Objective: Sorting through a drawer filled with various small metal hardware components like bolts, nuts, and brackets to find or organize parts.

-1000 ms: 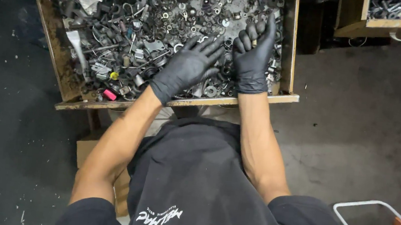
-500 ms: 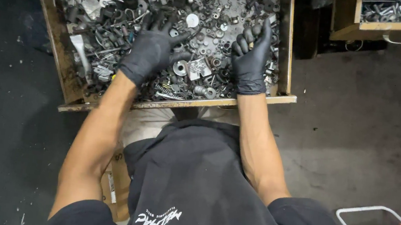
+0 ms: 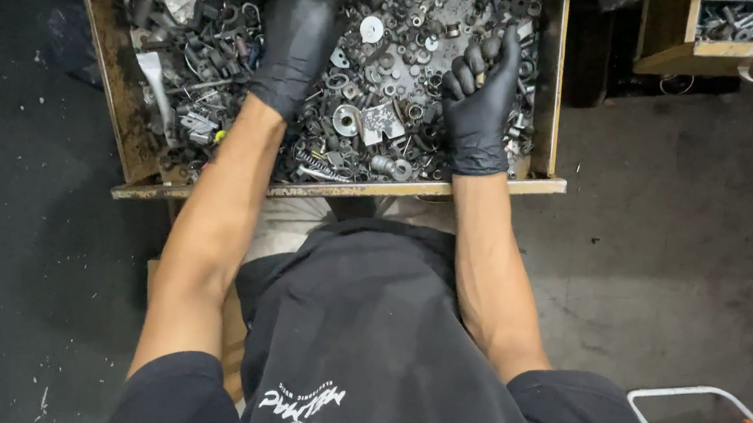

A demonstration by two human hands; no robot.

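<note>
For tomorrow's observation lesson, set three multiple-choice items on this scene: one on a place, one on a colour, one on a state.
1. Where does the left hand rest?
A. on the floor
B. on the metal parts in the wooden tray
C. on the white wire frame

2. What colour are the gloves?
A. black
B. blue
C. yellow

3. How is the right hand?
A. flat and open
B. out of view
C. curled, pinching a small part

Answers: 1 B, the palm lies on the scrap; 2 A, both gloves are black; 3 C, fingers are bent around a small piece.
</note>
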